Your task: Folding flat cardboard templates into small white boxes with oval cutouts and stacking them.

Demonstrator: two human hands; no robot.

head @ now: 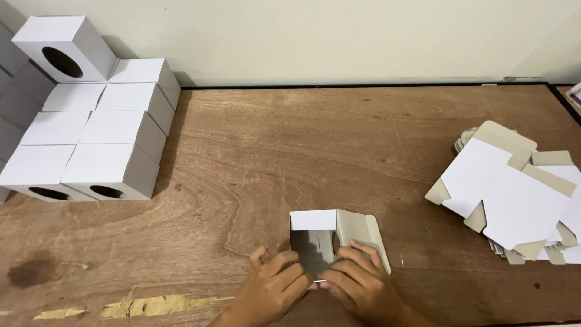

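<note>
Fingers (290, 266) of the left hand (272, 290) and right hand (360, 284) are curled shut on a half-folded white cardboard box (321, 239), gripped at its near edge, open top facing up, one flap spread right. The box is set on the brown wooden counter (315, 139), near edge, centre. Finished white boxes with round holes (91, 133) are stacked far left; flat white box blanks (514, 194) are piled far right.
</note>
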